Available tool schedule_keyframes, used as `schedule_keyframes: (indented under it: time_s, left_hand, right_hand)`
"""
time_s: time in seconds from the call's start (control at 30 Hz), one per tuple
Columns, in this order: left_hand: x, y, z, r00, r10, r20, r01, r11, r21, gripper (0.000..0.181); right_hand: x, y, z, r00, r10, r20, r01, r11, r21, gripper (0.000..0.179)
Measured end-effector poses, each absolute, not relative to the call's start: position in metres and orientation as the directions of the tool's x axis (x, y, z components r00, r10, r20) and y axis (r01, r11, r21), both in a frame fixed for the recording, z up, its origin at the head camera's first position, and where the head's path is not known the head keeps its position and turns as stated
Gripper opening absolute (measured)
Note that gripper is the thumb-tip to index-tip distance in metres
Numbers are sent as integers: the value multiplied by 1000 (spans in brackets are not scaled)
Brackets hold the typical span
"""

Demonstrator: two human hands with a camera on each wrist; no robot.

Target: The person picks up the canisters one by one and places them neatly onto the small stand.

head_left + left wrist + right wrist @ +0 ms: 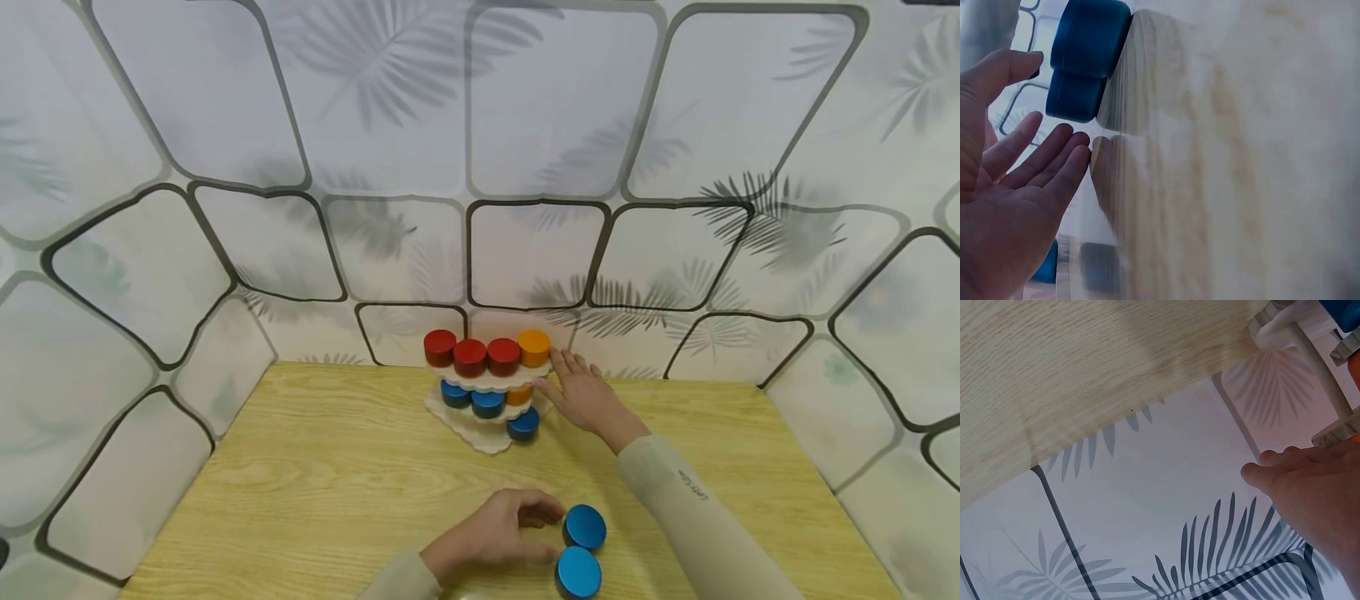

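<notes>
On the table's near side, my left hand holds nothing. Its thumb and fingers are spread just left of two round blue tins, with a gap showing in the left wrist view. Farther back stands a scalloped three-tier wooden stand. My right hand is at the right edge of its top tier, beside an orange tin, its fingers fairly straight. Whether its fingertips touch the tier is hidden. Three red tins share that tier. Below are blue tins and another orange tin.
The wooden table meets a patterned white curtain at the back and sides. The bottom tier holds one blue tin on its right part. In the right wrist view, a wooden post joins the tiers.
</notes>
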State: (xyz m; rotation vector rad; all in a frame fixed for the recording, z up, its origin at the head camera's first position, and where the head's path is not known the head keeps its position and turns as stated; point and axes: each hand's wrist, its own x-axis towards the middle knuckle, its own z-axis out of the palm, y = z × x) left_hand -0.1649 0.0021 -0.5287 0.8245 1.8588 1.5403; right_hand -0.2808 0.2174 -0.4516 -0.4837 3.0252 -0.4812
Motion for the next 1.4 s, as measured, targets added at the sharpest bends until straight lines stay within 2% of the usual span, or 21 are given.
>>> schedule_keyframes:
  time_s: [0.3, 0.9, 1.2, 1.4]
  left_hand:
    - [-156, -4, -529, -588, 807, -57, 117, 155, 981, 46]
    - [-149, 2, -532, -598, 801, 27, 260, 163, 952, 46]
    - [-144, 3, -528, -607, 795, -14, 234, 195, 953, 45]
    - [-144, 4, -528, -590, 808, -5, 268, 201, 942, 44]
  right_hand:
    - [-281, 217, -452, -953, -304, 13, -293, 905, -309, 81]
    - [-281, 217, -453, -950, -311, 17, -301, 902, -309, 81]
    - [-281, 216, -452, -949, -315, 19, -306, 904, -300, 81]
    - [-281, 216, -453, -950, -310, 17, -301, 904, -303, 81]
